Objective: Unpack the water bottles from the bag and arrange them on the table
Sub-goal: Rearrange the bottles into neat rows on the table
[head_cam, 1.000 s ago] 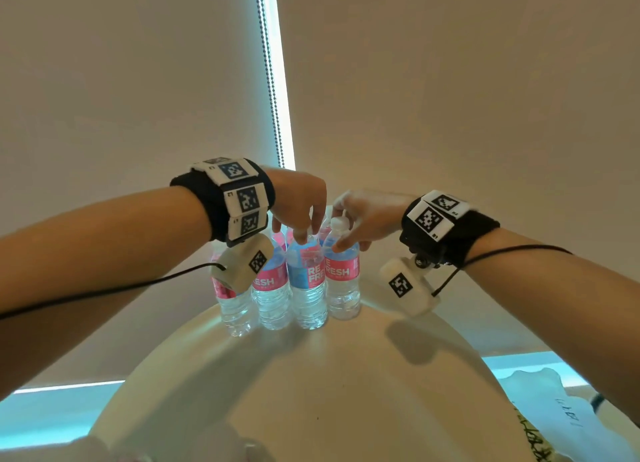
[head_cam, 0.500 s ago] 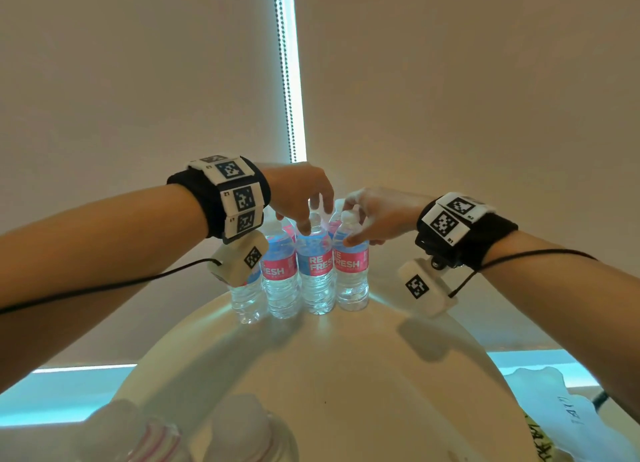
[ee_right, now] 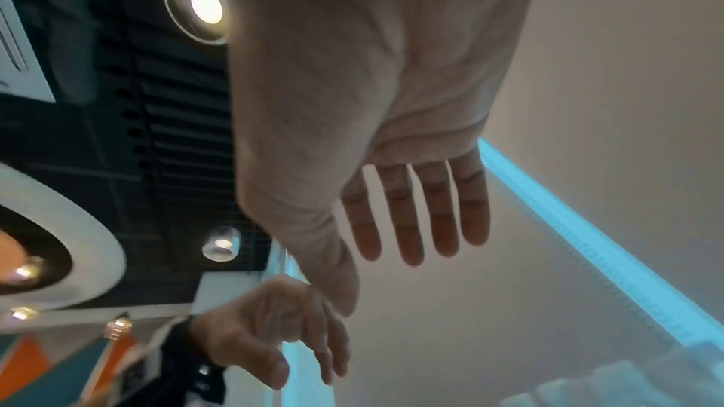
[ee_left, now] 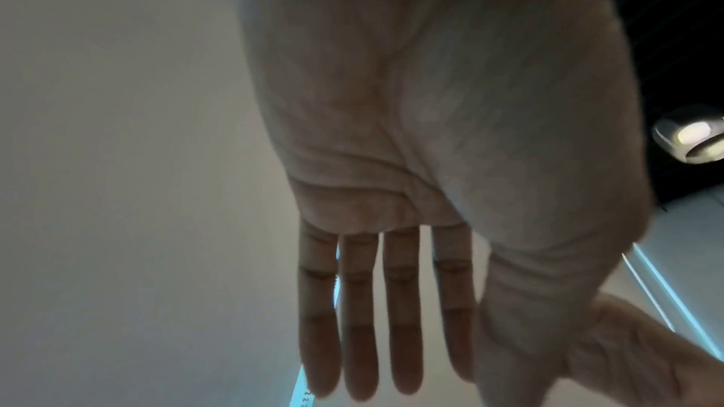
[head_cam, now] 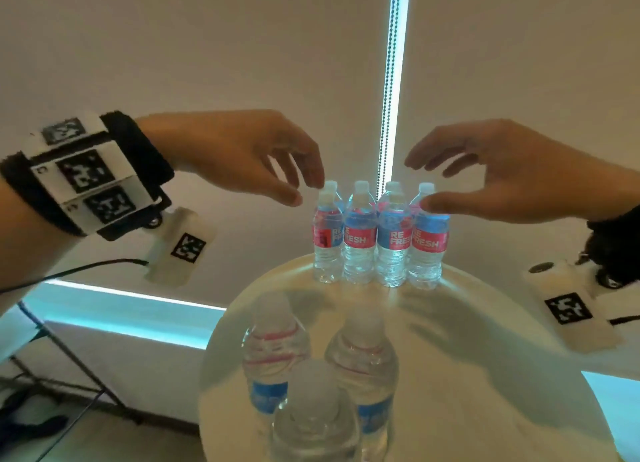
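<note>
I've got the round pale worktop point(head_cam: 485, 375) filling the lower half of the head view. At its near edge, three water bottles point(head_cam: 313, 392) stand close under the camera, blurred, caps up. Across at the far edge, the cluster of water bottles with pink and blue labels point(head_cam: 379, 235) stands upright, packed side by side in two rows, white caps on.

My left hand point(head_cam: 239, 150) hovers just left of that far cluster, fingers spread and loosely bent, holding nothing; its fingertips sit right beside the leftmost cap, and I can't tell if they touch. From the left wrist camera the palm is flat, four fingers straight and side by side.

My right hand point(head_cam: 498, 171) hangs at the right side, also spread and empty, thumb in front of the rightmost bottle's shoulder; contact I can't tell. The right wrist view shows the fingers straight.

A bead chain point(head_cam: 388, 91) hangs behind.
</note>
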